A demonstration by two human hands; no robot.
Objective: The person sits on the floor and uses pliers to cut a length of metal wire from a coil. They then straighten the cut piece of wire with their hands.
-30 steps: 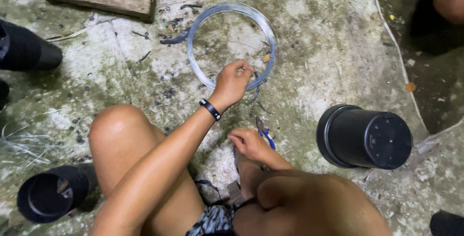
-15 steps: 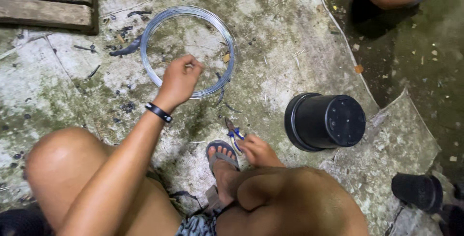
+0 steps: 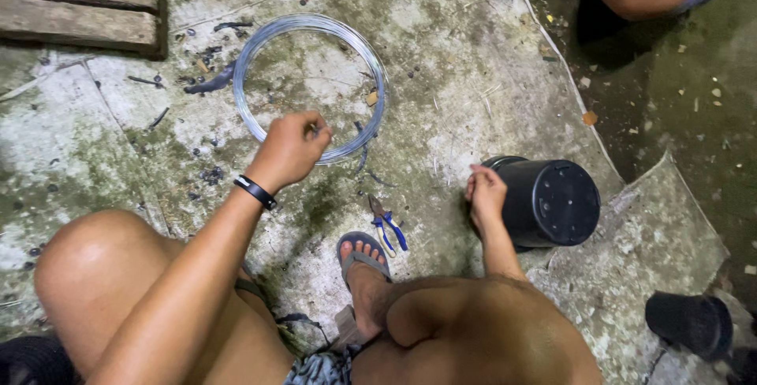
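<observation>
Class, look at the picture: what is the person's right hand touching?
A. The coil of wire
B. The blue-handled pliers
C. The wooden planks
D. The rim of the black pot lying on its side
D: the right hand rests on the rim of the black pot, which lies on its side, while the blue-handled pliers lie untouched on the ground beside the foot.

A silver-grey wire coil [image 3: 311, 85] is seen on mottled grey-green concrete [image 3: 441, 54]. Pliers [image 3: 386, 223] are blue-handled — the plastic pot [image 3: 548, 200] and wristband [image 3: 255, 192] black.
</observation>
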